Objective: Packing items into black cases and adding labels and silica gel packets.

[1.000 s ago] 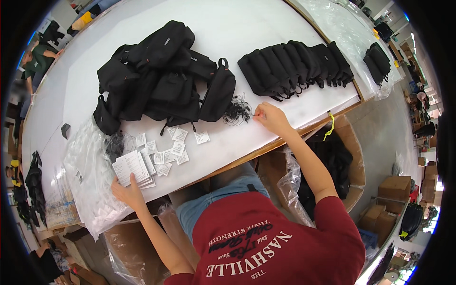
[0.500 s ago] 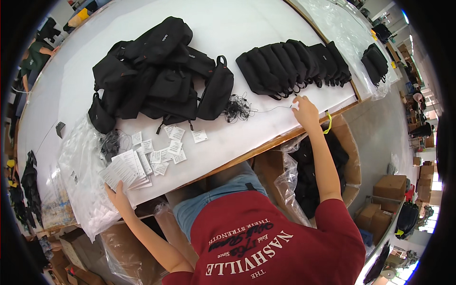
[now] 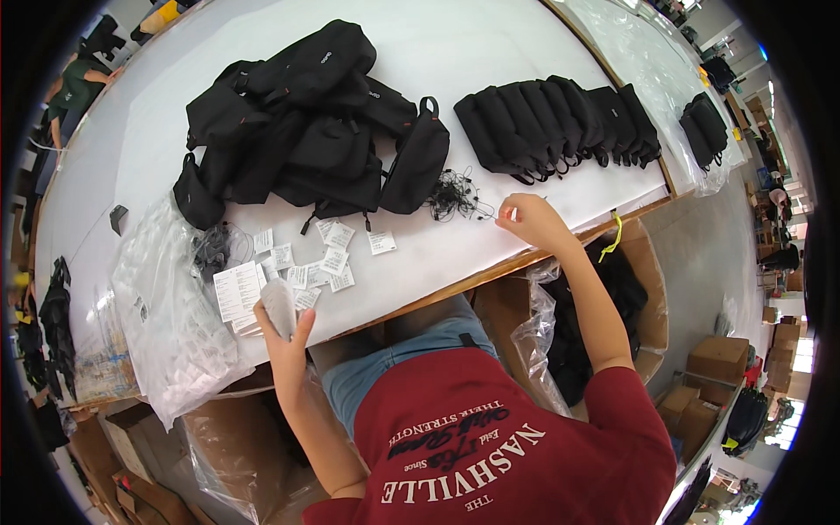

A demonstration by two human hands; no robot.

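My left hand point(image 3: 287, 337) grips a white printed paper sheet point(image 3: 279, 306), curled between thumb and fingers at the table's near edge. Just beyond it lie a stack of printed sheets point(image 3: 236, 296) and several small white labels point(image 3: 334, 260). My right hand point(image 3: 530, 220) is pinched above the table, to the right of a tangle of thin black strings point(image 3: 453, 194). One strand runs from that tangle toward my right fingertips, which seem closed on its end. Beyond the tangle, black pouch bags point(image 3: 302, 162) lie in a loose heap.
A row of black pouches point(image 3: 551, 122) overlaps at the far right. Clear plastic point(image 3: 162, 324) and another dark string bundle point(image 3: 210, 249) lie at left. Below the table's wooden edge stands an open carton point(image 3: 647, 289) with black goods. Another person point(image 3: 74, 92) stands at the far left.
My left hand has lifted a sheet from the stack and moved right, toward me. My right hand has moved left toward the string tangle, and its fingers have curled in.
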